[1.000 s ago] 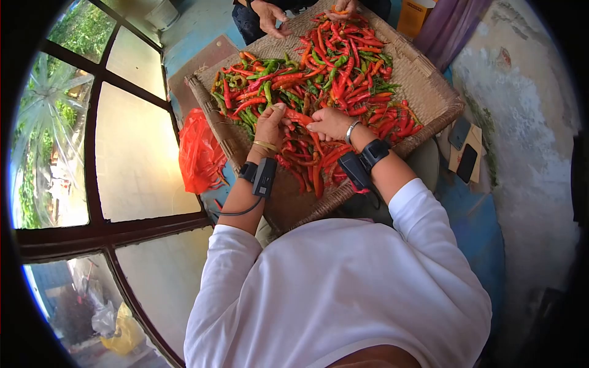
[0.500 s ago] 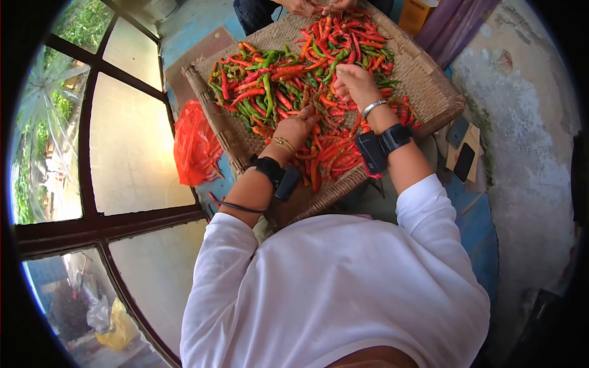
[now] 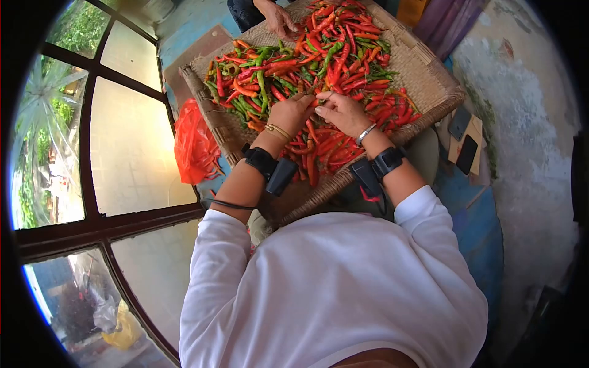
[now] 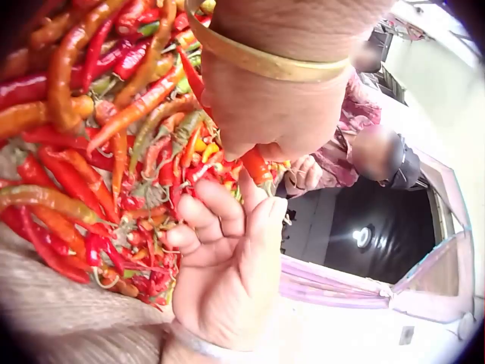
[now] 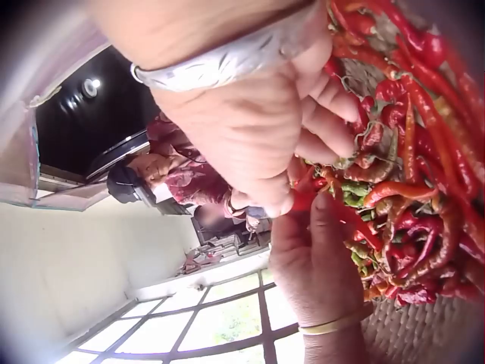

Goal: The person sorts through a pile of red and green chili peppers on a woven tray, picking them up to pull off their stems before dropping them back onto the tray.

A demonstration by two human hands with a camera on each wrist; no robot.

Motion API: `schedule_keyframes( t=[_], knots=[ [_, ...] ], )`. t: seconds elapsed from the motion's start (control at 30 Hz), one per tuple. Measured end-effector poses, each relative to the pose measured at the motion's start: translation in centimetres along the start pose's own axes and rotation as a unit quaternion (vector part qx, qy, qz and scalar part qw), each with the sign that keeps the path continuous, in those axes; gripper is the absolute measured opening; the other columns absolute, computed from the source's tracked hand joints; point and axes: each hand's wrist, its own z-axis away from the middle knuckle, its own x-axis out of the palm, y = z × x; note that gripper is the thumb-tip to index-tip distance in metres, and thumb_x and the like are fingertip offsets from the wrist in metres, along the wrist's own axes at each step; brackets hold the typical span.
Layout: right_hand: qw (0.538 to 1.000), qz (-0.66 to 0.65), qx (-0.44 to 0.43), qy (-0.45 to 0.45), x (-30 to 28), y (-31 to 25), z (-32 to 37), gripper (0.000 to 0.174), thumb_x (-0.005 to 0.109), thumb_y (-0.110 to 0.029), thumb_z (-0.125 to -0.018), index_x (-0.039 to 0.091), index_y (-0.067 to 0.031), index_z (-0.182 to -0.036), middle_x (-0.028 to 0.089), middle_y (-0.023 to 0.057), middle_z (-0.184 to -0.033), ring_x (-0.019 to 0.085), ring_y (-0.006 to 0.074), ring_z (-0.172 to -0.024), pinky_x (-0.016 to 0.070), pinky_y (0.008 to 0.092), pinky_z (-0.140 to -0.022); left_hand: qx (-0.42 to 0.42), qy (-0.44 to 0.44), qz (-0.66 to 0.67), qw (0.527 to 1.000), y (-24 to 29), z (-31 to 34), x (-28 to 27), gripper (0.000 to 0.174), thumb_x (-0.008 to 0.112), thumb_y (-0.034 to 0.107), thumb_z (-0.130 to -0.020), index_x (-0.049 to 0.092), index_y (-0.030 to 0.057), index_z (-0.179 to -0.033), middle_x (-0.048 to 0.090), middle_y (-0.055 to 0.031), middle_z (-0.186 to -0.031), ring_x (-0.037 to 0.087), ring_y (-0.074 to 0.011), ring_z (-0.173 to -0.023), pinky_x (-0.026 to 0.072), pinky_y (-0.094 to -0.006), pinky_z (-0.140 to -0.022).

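A red chili pepper (image 5: 345, 216) is held between both hands over the heap. My left hand (image 3: 291, 115), with a gold bangle at its wrist, grips the pepper's body; its thumb and fingers close round it in the right wrist view. My right hand (image 3: 345, 115), wearing a silver bangle, pinches the pepper's stem end (image 4: 258, 167) with thumb and forefinger, its other fingers loosely curled. Both hands meet at fingertip level. Beneath them red, orange and green chili peppers (image 3: 353, 52) lie piled on a woven tray (image 3: 423, 80).
Another person's hand (image 3: 279, 19) reaches over the tray's far edge. A red plastic bag (image 3: 195, 144) lies left of the tray, beside the window frame (image 3: 92, 141). Two phones rest on the right, the nearer a black phone (image 3: 467, 154) on cardboard.
The hands were together on a red pepper, then parted, the right reaching farther into the heap. Now they are together again on a red pepper. The other person's hands have shifted too.
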Motion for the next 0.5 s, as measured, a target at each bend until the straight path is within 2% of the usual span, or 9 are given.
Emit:
schedule_keyframes(
  t=[0.07, 0.13, 0.17, 0.23, 0.3, 0.37, 0.4, 0.43, 0.5],
  knots=[
    [1.0, -0.027, -0.014, 0.008, 0.2, 0.4, -0.2, 0.027, 0.06, -0.027, -0.078, 0.06, -0.0026, -0.091, 0.061, 0.0062, -0.069, 0.059, 0.0166, -0.064, 0.0459, 0.0295, -0.058, 0.024, -0.036, 0.021, 0.999, 0.3, -0.4, -0.1, 0.02, 0.059, 0.018, -0.075, 0.057, 0.0071, -0.091, 0.059, -0.0117, -0.081, 0.058, -0.0288, -0.074, 0.0471, -0.0371, -0.061],
    [0.996, -0.082, 0.013, 0.037, 0.4, 0.7, -0.4, 0.025, 0.056, -0.023, -0.083, 0.057, -0.0007, -0.095, 0.057, 0.0015, -0.066, 0.053, 0.0082, -0.056, 0.0441, 0.0231, -0.052, 0.022, -0.043, 0.038, 0.998, 0.8, -0.7, 0.5, 0.019, 0.059, 0.018, -0.074, 0.057, 0.0063, -0.09, 0.059, -0.0125, -0.079, 0.058, -0.0295, -0.074, 0.0466, -0.0371, -0.061],
    [0.996, -0.082, 0.014, 0.038, 0.2, 0.9, -0.4, 0.025, 0.056, -0.023, -0.083, 0.057, -0.0007, -0.095, 0.057, 0.0015, -0.066, 0.053, 0.0082, -0.056, 0.0441, 0.0231, -0.052, 0.022, -0.051, 0.056, 0.997, 1.0, -0.9, 0.7, 0.019, 0.059, 0.018, -0.074, 0.058, 0.0055, -0.088, 0.059, -0.0133, -0.078, 0.058, -0.0301, -0.074, 0.0461, -0.037, -0.061],
    [0.987, -0.125, 0.058, 0.083, -0.4, -0.1, 0.0, 0.022, 0.055, -0.023, -0.083, 0.059, -0.0011, -0.083, 0.057, 0.0042, -0.06, 0.054, 0.0093, -0.05, 0.0431, 0.0246, -0.046, 0.018, -0.049, 0.1, 0.994, 1.1, -0.8, 1.2, 0.019, 0.059, 0.019, -0.076, 0.058, 0.0036, -0.086, 0.058, -0.0133, -0.073, 0.058, -0.0268, -0.07, 0.0454, -0.0341, -0.06],
    [0.979, -0.16, 0.096, 0.082, -0.6, 0.6, -0.1, 0.025, 0.052, -0.025, -0.085, 0.059, -0.0013, -0.08, 0.055, 0.0032, -0.057, 0.05, 0.0086, -0.046, 0.0412, 0.024, -0.043, -0.068, -0.102, 0.313, 0.942, 0.6, -0.1, 2.5, 0.019, 0.06, 0.02, -0.079, 0.059, 0.0032, -0.088, 0.058, -0.0124, -0.072, 0.057, -0.0209, -0.065, 0.0447, -0.031, -0.059],
    [0.958, -0.208, 0.166, 0.107, -1.1, 0.2, 0.0, 0.027, 0.05, -0.025, -0.086, 0.058, -0.0014, -0.078, 0.053, 0.0024, -0.055, 0.047, 0.0079, -0.044, 0.0388, 0.0232, -0.041, -0.096, -0.15, 0.335, 0.925, -0.1, 1.0, 3.3, 0.019, 0.06, 0.02, -0.079, 0.06, 0.0038, -0.089, 0.058, -0.0117, -0.071, 0.056, -0.0185, -0.063, 0.0443, -0.0297, -0.059],
    [0.957, -0.209, 0.164, 0.114, -1.0, 0.4, 0.0, 0.028, 0.048, -0.026, -0.087, 0.059, -0.001, -0.08, 0.053, 0.002, -0.054, 0.045, 0.0075, -0.043, 0.0367, 0.0223, -0.04, -0.123, -0.201, 0.353, 0.905, -0.3, 1.4, 3.3, 0.019, 0.06, 0.02, -0.08, 0.06, 0.0044, -0.091, 0.058, -0.011, -0.07, 0.055, -0.0161, -0.062, 0.044, -0.0284, -0.059],
    [0.959, -0.206, 0.161, 0.112, -0.9, 0.6, -0.1, 0.028, 0.048, -0.026, -0.087, 0.059, -0.001, -0.08, 0.053, 0.002, -0.054, 0.045, 0.0075, -0.043, 0.0367, 0.0223, -0.04, -0.123, -0.196, 0.355, 0.906, -0.6, 1.4, 3.2, 0.019, 0.06, 0.02, -0.08, 0.06, 0.0044, -0.091, 0.058, -0.011, -0.07, 0.055, -0.0161, -0.062, 0.044, -0.0284, -0.059],
    [0.947, -0.227, 0.174, 0.145, -0.9, 0.7, -0.3, 0.028, 0.048, -0.025, -0.087, 0.06, -0.0011, -0.084, 0.052, 0.0016, -0.053, 0.044, 0.0071, -0.042, 0.0357, 0.0216, -0.04, -0.086, -0.207, 0.214, 0.951, -1.2, 1.5, 3.0, 0.021, 0.058, 0.024, -0.079, 0.062, 0.0072, -0.091, 0.062, -0.0108, -0.073, 0.06, -0.0232, -0.068, 0.0464, -0.034, -0.062]
  ],
)
